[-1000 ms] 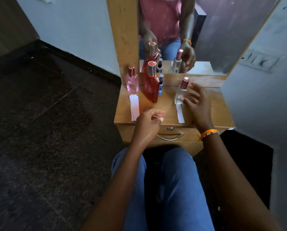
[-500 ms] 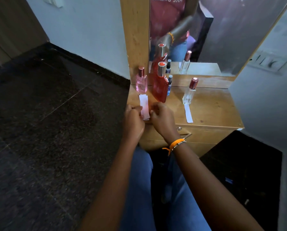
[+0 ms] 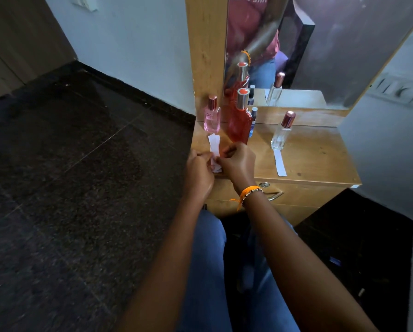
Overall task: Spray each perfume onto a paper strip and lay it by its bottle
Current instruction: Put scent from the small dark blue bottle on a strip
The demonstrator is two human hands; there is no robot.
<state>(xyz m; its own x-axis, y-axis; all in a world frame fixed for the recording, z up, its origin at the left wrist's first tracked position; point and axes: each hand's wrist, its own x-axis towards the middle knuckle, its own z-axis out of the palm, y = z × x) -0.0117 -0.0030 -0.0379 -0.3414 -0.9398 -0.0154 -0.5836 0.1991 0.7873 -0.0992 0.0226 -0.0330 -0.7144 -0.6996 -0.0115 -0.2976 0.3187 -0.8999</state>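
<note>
Fingers of both our hands curl around the near end of a paper strip [image 3: 214,146] and pinch it between them: our left hand [image 3: 199,172] from the left edge, our right hand [image 3: 238,162] from the right. The strip's far end pokes out past our fingertips, reaching almost to the pink bottle [image 3: 212,115] standing just behind it. We see the red bottle [image 3: 239,119] just right of the pink one. Farther right on the wooden dresser top [image 3: 315,154], a clear bottle [image 3: 282,131] stands with a second strip [image 3: 279,162] lying in front of it.
</note>
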